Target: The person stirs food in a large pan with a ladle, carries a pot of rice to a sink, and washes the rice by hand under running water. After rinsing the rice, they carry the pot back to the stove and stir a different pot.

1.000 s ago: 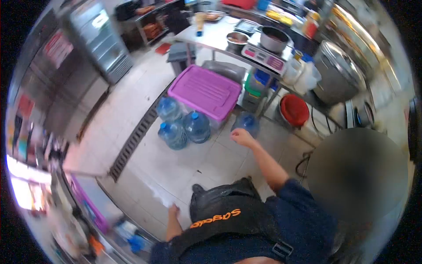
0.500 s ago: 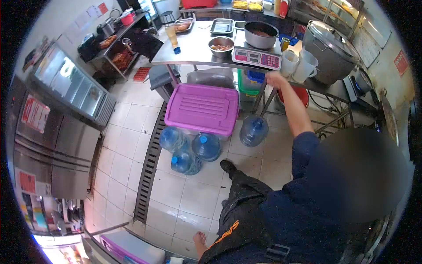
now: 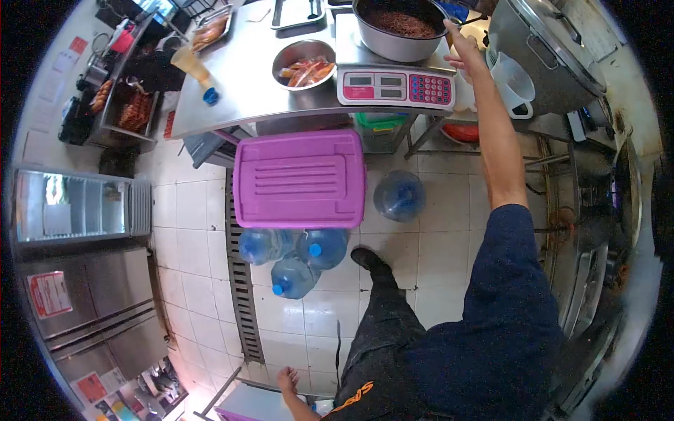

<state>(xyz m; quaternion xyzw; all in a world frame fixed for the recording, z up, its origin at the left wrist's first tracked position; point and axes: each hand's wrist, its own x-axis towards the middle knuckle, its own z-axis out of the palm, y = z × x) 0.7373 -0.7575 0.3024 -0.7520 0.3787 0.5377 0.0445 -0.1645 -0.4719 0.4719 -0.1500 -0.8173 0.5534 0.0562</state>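
Since the earlier frame the right hand (image 3: 465, 55) has risen from the front edge of the steel table to the rim of the pot, and the view has tipped to look more steeply down on the tabletop.

Nearest, at the bottom of the frame, the left hand (image 3: 287, 381) hangs low with its fingers loosely spread, holding nothing, just above a pale box with a purple edge (image 3: 247, 407).

In mid-frame, three blue water jugs (image 3: 295, 256) stand clustered on the white tiled floor, touching the near edge of a purple plastic bin lid (image 3: 300, 178); a fourth jug (image 3: 399, 196) stands apart to their right.

Farther up, the right arm stretches to the upper right. Its fingers are extended and close together, the thumb apart, touching the right rim of a large round steel pot of dark red-brown food (image 3: 399, 27). The pot sits upright, mouth up, on a white digital scale with pink keys (image 3: 395, 86), whose long axis runs left to right along the table's front edge. Left of the scale is a small steel bowl of orange-red pieces (image 3: 304, 64).
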